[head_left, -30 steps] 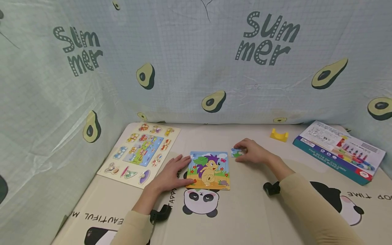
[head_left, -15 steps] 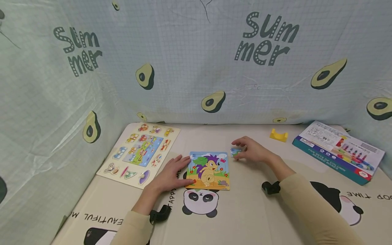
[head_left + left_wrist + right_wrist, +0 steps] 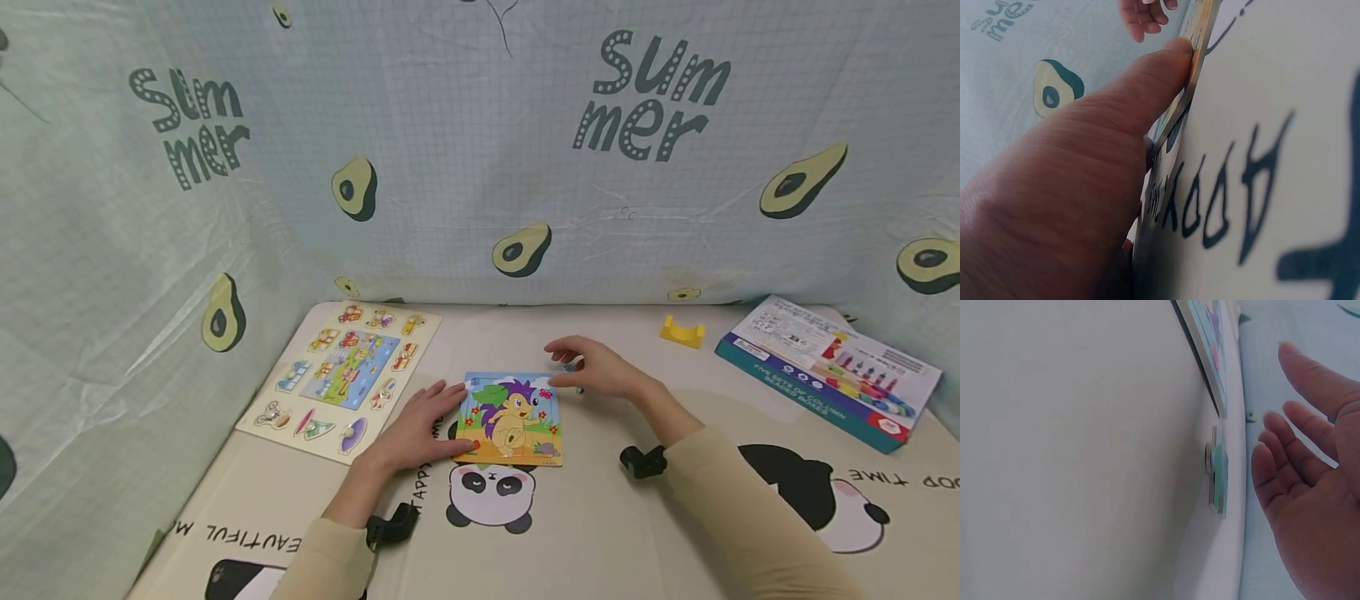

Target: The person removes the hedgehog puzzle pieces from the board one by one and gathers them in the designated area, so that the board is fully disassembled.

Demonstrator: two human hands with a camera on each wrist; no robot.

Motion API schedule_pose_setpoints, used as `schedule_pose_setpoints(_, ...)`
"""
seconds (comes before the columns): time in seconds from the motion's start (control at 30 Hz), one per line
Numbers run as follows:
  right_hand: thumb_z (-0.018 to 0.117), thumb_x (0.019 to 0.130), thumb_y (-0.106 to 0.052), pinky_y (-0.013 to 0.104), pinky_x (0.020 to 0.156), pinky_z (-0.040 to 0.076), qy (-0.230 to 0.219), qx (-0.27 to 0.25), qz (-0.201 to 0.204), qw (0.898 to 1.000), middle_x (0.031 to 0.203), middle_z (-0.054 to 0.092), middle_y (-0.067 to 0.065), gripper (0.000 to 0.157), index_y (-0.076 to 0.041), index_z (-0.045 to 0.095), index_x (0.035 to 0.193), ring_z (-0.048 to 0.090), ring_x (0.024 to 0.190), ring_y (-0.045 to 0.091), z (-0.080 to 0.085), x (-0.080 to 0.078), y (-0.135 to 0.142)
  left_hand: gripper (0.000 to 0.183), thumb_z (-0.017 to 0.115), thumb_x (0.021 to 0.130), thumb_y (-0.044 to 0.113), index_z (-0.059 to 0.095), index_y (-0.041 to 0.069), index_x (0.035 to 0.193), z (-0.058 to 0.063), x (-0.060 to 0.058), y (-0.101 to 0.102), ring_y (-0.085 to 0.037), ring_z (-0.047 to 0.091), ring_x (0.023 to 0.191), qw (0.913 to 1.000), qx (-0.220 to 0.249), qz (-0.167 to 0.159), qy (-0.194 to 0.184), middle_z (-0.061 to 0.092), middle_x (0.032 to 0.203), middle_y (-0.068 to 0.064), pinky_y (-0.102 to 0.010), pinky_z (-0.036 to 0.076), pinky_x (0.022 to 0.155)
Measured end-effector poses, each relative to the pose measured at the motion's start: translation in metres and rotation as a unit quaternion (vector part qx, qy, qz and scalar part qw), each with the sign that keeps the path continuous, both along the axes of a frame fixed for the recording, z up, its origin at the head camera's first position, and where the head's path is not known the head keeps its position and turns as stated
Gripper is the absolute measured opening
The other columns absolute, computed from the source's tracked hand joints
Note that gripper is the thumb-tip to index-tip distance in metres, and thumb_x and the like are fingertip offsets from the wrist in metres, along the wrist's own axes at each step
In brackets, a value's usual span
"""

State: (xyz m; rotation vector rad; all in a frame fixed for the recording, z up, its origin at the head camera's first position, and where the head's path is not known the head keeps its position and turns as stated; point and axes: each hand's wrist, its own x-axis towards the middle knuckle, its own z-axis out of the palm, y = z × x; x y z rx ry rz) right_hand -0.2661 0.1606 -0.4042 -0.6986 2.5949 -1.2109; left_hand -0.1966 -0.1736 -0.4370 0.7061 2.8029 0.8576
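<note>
A square jigsaw puzzle [image 3: 512, 421] with a purple-haired hedgehog picture lies flat on the table. My left hand [image 3: 420, 425] rests at its left side, fingers straight along the edge and thumb pressing on the lower left corner; in the left wrist view the thumb [image 3: 1166, 69] lies on the board's edge. Over the puzzle's upper right corner, my right hand [image 3: 600, 368] hovers with fingers spread, holding nothing. Beneath it are small blue-green puzzle pieces [image 3: 1219, 478] on the table beside the board, mostly hidden by the hand in the head view.
A wooden peg puzzle board [image 3: 341, 375] with vehicle pieces lies to the left. At the back right are a yellow curved block [image 3: 682, 332] and a teal and white toy box [image 3: 828, 371]. A curtain [image 3: 420, 150] printed with avocados walls the table at the back and left.
My right hand has let go of the puzzle pieces beside the board and moved left, over the puzzle's upper right corner. The left hand has stayed in place.
</note>
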Motion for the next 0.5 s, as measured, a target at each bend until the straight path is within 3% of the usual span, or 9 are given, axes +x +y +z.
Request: schedule_pose_setpoints(0.5,0.08,0.088,-0.019,0.037,0.094,0.052,-0.004,0.013,0.023,1.0,0.117,0.062,0.009,0.053,0.0,0.06,0.134,0.055,0.106,0.025,-0.006,0.006,-0.04,0.087,0.075,0.085,0.055,0.044,0.014,0.155,0.001,0.001,0.001,-0.032,0.017,0.152,1.0,0.003,0.004,-0.005,0.039,0.159,-0.006,-0.055,0.015,0.12)
